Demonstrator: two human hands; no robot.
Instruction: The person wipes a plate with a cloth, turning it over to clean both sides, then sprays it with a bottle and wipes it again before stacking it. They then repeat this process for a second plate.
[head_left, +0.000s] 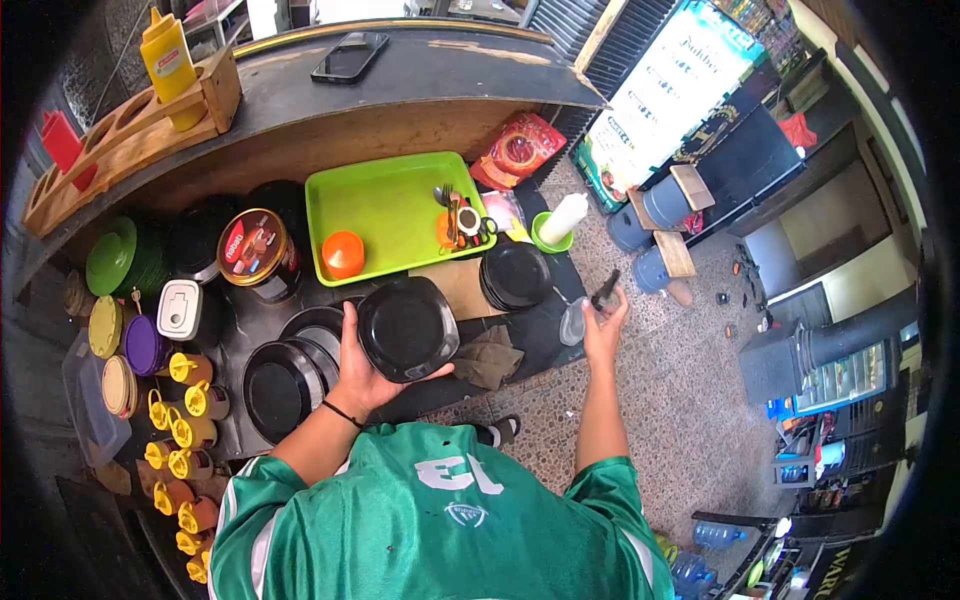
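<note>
My left hand [362,382] is closed around the edge of a black square plate [408,328], its inner face turned up. Out to the right, my right hand [604,325] grips a clear spray bottle [573,324] with a black spray head [606,288]. A crumpled brown cloth [488,358] lies between the hands on the counter. Beyond it is a stack of black plates [516,276]. More round black plates [277,392] are left of my left hand.
A green tray [390,205] holds an orange bowl [343,255] and some cutlery [462,218]. Several yellow-lidded containers [195,430] line the left side. A white squeeze bottle [566,215] stands in a green cup [551,236]. A phone [350,57] lies on the raised ledge.
</note>
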